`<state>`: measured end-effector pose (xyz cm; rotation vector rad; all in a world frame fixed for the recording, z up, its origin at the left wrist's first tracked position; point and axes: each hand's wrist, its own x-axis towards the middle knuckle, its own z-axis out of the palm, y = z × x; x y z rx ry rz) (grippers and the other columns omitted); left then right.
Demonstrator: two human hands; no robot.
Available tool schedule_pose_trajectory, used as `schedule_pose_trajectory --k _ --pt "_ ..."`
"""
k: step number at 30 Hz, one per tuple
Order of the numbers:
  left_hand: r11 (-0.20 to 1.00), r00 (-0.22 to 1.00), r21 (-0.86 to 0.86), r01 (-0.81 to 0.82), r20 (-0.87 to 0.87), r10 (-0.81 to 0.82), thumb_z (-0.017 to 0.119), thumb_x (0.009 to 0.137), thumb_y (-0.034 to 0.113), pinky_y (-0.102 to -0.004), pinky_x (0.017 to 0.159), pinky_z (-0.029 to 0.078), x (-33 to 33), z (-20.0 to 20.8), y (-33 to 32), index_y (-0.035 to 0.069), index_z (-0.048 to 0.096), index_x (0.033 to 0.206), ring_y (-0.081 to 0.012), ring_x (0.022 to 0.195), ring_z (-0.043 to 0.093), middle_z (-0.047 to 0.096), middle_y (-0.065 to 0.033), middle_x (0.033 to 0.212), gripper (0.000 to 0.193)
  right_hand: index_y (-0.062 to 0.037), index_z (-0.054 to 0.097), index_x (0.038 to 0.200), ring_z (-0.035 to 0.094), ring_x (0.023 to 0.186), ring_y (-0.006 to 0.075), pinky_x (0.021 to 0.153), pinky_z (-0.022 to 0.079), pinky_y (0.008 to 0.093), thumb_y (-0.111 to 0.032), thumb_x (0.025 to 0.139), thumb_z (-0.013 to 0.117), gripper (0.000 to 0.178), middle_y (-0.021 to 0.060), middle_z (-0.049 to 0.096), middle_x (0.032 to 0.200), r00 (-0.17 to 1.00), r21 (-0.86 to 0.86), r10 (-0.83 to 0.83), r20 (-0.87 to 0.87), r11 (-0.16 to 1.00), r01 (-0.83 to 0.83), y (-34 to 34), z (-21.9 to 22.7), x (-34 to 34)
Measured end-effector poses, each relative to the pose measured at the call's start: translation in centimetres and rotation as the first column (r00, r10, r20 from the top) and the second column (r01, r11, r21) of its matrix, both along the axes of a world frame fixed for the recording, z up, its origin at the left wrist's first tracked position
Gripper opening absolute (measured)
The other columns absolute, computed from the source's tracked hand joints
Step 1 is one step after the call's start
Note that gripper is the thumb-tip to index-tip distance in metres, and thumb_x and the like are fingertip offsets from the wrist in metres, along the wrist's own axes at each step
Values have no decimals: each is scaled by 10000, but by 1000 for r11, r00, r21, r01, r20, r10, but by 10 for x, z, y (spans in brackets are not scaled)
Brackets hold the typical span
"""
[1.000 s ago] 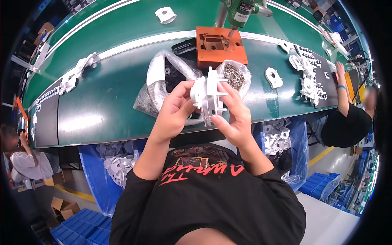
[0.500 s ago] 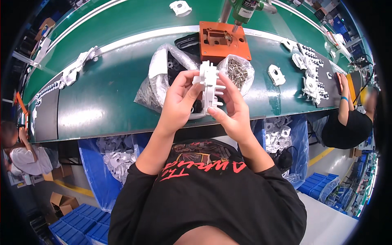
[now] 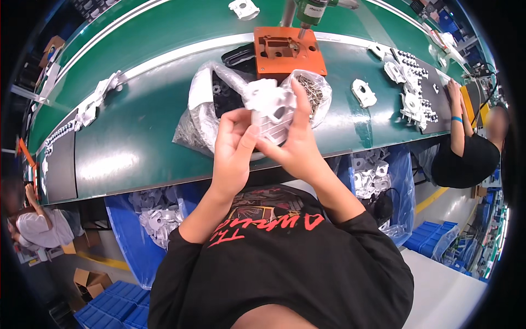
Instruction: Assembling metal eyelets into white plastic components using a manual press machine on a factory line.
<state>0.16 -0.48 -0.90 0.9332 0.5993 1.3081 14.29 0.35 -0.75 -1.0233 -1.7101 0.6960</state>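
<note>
Between my two hands I hold a white plastic housing (image 3: 269,112), its ribbed face and a dark opening turned up toward me. My left hand (image 3: 235,145) grips its left and lower edge with thumb and fingers. On the other side my right hand (image 3: 298,140) holds it, the index finger stretched up along its right edge and the thumb below. Just beyond the part stands a plastic bag (image 3: 203,104) with dark pieces in it. A second bag, of metal screws (image 3: 312,96), lies behind my right fingers and is partly hidden by them.
An orange fixture block (image 3: 290,61) sits under a green screwdriving tool (image 3: 312,11). One white part (image 3: 363,93) lies to the right, near a group of white parts (image 3: 405,93). Blue-lined bins (image 3: 129,230) hang below the bench edge. A co-worker (image 3: 466,153) works at right.
The housing has been turned from edge-on to show its ribbed face, and has moved slightly left. My right hand has rotated with it. The whole view has shifted a little.
</note>
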Motion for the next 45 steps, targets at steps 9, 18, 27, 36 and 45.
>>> schedule_pose_trajectory --k 9,18,27,36,45 --pt "878 773 474 -67 -531 346 542 902 88 -236 611 483 -11 26 51 -29 471 1002 -122 703 622 640 -116 814 169 -56 71 1433 471 1111 261 926 362 366 -177 733 723 965 191 477 1215 1000 -45 -15 23 999 16 -5 23 35" --pt "300 108 733 610 -452 886 554 792 156 -365 521 513 48 -5 189 90 557 924 -256 646 642 613 -109 697 148 -45 642 968 544 885 230 746 430 309 -80 772 629 200 80 572 928 827 116 -311 469 950 291 31 -2 102" --pt "335 154 717 612 -523 838 534 804 164 -384 581 517 62 -26 212 95 585 890 -283 685 640 624 -111 718 121 -37 648 893 538 799 233 713 429 326 -83 756 646 145 80 541 814 812 6 -276 514 948 318 38 3 96" --pt "734 371 443 515 -887 275 514 875 279 -339 857 451 28 6 230 65 626 1076 -285 965 609 642 -137 1044 314 -58 638 824 492 779 256 711 409 352 -72 721 663 107 67 569 776 757 176 -251 604 968 180 47 8 86" --pt "824 -8 363 435 -914 406 512 760 142 -413 752 487 -8 -23 220 37 639 898 -349 853 613 646 -170 883 215 -48 605 765 489 767 259 699 406 355 -45 704 637 69 65 566 751 736 215 -303 606 953 216 48 3 79"
